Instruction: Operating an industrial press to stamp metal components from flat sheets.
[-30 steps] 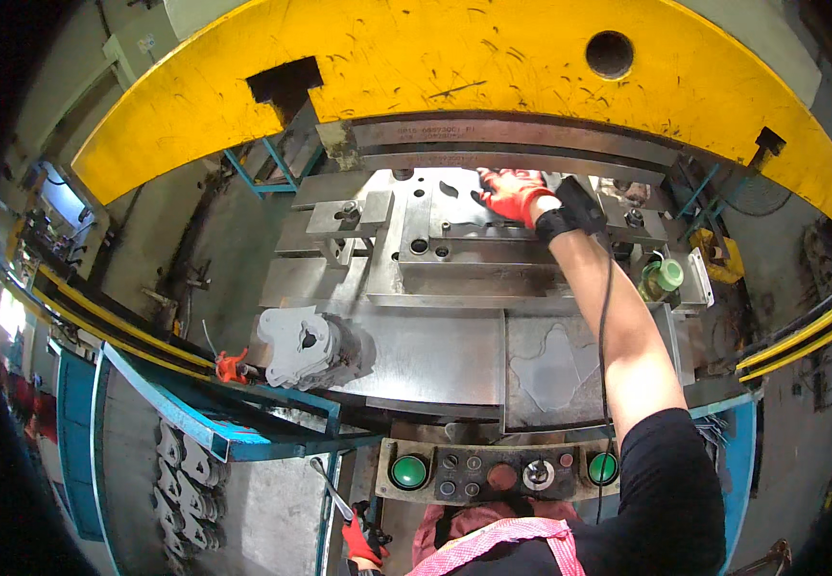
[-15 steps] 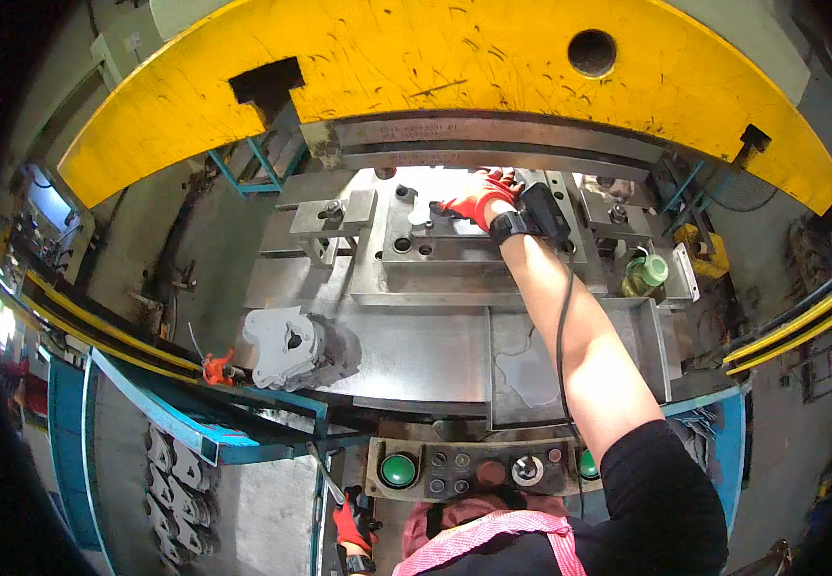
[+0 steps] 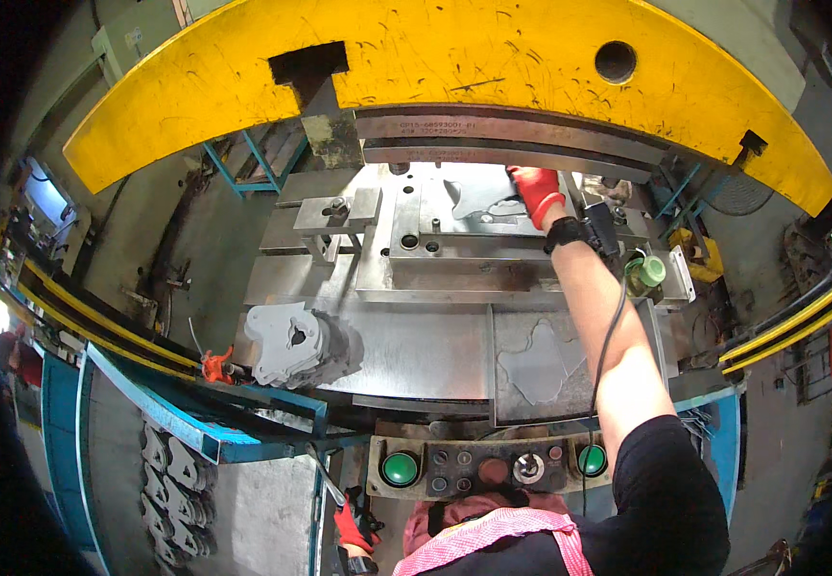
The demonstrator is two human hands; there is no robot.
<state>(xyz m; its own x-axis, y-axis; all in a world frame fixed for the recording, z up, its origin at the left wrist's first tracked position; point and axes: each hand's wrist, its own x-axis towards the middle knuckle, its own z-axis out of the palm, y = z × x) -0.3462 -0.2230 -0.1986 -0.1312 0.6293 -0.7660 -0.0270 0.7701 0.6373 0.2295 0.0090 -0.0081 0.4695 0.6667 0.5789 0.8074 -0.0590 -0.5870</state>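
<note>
My right hand point(image 3: 535, 195), in a red glove, lies over the right side of the press die point(image 3: 406, 216). Its fingers are partly hidden; those that show stretch toward a flat grey sheet-metal part point(image 3: 485, 213) seated on the die. Whether they touch the part is unclear. Low in the view, my left hand point(image 3: 354, 530), also red-gloved, is closed on a thin metal rod-shaped tool point(image 3: 328, 477). The tool slants up to the left, next to the blue frame.
The yellow press ram point(image 3: 474, 58) spans overhead with the upper die plate point(image 3: 512, 134) beneath it. Stacked metal parts point(image 3: 286, 344) stand at left; one blank point(image 3: 543, 363) lies in a tray. A green-button control panel point(image 3: 493, 468), green-capped bottle point(image 3: 644, 273) and black cable point(image 3: 612, 336) are nearby.
My right hand has moved right across the die, uncovering more of the sheet-metal part. My left hand and the rod-shaped tool look unchanged. The view has shifted slightly.
</note>
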